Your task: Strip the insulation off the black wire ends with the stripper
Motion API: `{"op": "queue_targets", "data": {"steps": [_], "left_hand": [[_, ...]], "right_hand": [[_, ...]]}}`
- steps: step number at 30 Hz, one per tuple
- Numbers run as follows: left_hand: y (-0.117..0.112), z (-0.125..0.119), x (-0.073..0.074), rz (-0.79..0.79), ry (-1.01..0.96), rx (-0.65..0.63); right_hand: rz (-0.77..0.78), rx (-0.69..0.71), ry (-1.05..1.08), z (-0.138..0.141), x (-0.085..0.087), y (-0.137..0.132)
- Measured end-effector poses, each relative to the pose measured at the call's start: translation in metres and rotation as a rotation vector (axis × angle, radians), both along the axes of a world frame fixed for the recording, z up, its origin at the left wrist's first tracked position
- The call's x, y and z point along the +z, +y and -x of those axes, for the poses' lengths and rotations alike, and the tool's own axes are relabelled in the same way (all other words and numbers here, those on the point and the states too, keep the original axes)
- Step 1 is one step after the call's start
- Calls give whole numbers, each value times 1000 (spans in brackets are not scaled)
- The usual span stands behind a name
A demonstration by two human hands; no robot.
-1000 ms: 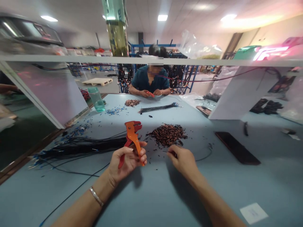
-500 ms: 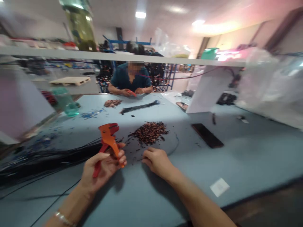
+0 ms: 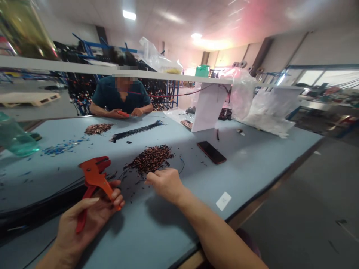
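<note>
An orange-and-red wire stripper [image 3: 97,175] rests in my left hand [image 3: 92,216], its fingers wrapped round the handles and the jaws pointing up. To its right, my right hand [image 3: 165,183] is closed in a pinch just above the table. A thin dark wire [image 3: 183,164] curves out from behind that hand; its pinched part is hidden by the fingers. Right behind my right hand lies a pile of short copper-and-black wire scraps [image 3: 153,158]. A thick bundle of black wires [image 3: 36,209] lies at the left, running behind my left hand.
Across the table [image 3: 252,164] a co-worker [image 3: 122,97] holds a red tool. Between us lie a wire bundle [image 3: 137,130], another scrap pile [image 3: 98,129] and blue scraps [image 3: 63,147]. At right are a phone [image 3: 211,152] and a white label [image 3: 223,201]. A shelf [image 3: 168,76] crosses above.
The view has swung to the right, so everything sits further left in the picture. My left hand still holds the wire stripper. My right hand is still pinched beside the scrap pile.
</note>
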State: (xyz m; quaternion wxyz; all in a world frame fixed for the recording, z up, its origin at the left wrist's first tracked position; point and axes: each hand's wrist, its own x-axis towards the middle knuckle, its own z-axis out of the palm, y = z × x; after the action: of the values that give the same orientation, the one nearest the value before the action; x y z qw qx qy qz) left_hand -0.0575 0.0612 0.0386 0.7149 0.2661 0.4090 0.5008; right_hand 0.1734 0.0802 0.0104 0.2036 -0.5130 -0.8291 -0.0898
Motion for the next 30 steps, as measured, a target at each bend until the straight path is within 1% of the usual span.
{"op": "queue_targets", "data": {"steps": [2,4,8,10,12,14,15,17,19,21,22,23,24,25,27,30], "left_hand": [[-1,-2,-1,-33,-3,-43],[-3,-4,-1,-50,-4,-80],[-6,-5,-2,-81,-24,-149],[-7,-4,-3,-82,-46,-167],[-6,-3,-5,-65,-72,-175],[-5,-2,-8,-48,-96,-169],[-5,-2,-9,-39,-106,-161],[-3,-2,-10,-20,-121,-131],[-3,-2,-11,4,-134,-119],[-3,-4,-10,21,-144,-105],[-3,-4,-9,29,-145,-98],[-4,-5,-8,37,-140,-82],[-4,-5,-7,46,-133,-64],[-4,-6,-6,58,-123,-49],[-5,-6,-5,79,-105,-37],[-4,-6,-5,86,-86,-31]], "right_hand": [[-11,-63,14,-3,6,2],[-30,-128,32,-8,17,1],[-90,-206,69,-26,52,-12],[-159,-210,118,-43,70,-27],[-254,-201,185,-64,83,-46],[-344,-213,247,-86,90,-69],[-379,-246,272,-97,92,-82],[-401,-328,312,-116,94,-108],[-376,-430,440,-132,94,-130],[-310,-516,604,-146,93,-145],[-257,-556,646,-153,92,-148],[-205,-590,646,-159,90,-148],[-155,-625,593,-165,86,-145],[-66,-637,496,-169,82,-138],[136,-743,257,-173,68,-118],[220,-795,176,-169,44,-81]]}}
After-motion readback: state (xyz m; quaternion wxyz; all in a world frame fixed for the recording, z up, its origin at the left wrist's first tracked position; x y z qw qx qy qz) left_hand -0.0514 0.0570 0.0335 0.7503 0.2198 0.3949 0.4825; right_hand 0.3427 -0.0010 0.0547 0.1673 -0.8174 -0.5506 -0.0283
